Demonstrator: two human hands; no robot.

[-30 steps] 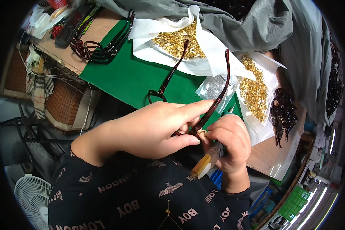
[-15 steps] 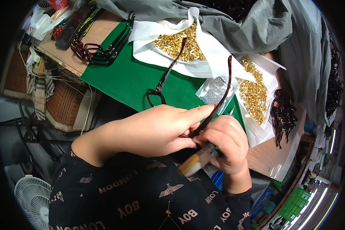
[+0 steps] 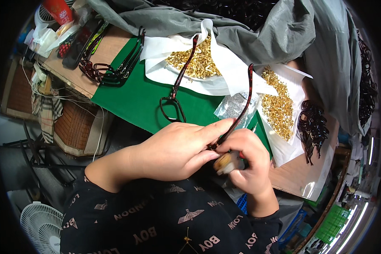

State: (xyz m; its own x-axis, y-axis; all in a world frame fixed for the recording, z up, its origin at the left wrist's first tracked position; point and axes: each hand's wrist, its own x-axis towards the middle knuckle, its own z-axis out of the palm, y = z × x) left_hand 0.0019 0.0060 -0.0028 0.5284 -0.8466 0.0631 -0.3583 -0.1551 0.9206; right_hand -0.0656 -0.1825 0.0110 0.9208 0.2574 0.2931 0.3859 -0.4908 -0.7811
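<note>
A dark tortoiseshell glasses frame [image 3: 172, 111] is held in my left hand [image 3: 173, 148], with the thumb and fingers pinching it near the right hinge. One rim shows beyond the knuckles; the hand hides the middle of the frame. Both temples stick up and away from me, the right temple [image 3: 244, 103] rising between my two hands. My right hand [image 3: 252, 158] is curled beside that hinge, closed around a stubby tool [image 3: 225, 163] with a yellow-brown handle. Motion blurs the tool, and its working end is hidden.
A green mat [image 3: 131, 99] covers part of the wooden table. White sheets hold heaps of small gold parts [image 3: 201, 59] [image 3: 277, 106]. Beside them are a clear bag of silver bits [image 3: 237, 108] and a pile of dark temples [image 3: 312, 127]. Several glasses frames [image 3: 110, 72] stand at the left.
The tool's handle has swung up and closer to my fingers. More of the near rim shows past my left hand, and the view has shifted slightly. Both grips stay.
</note>
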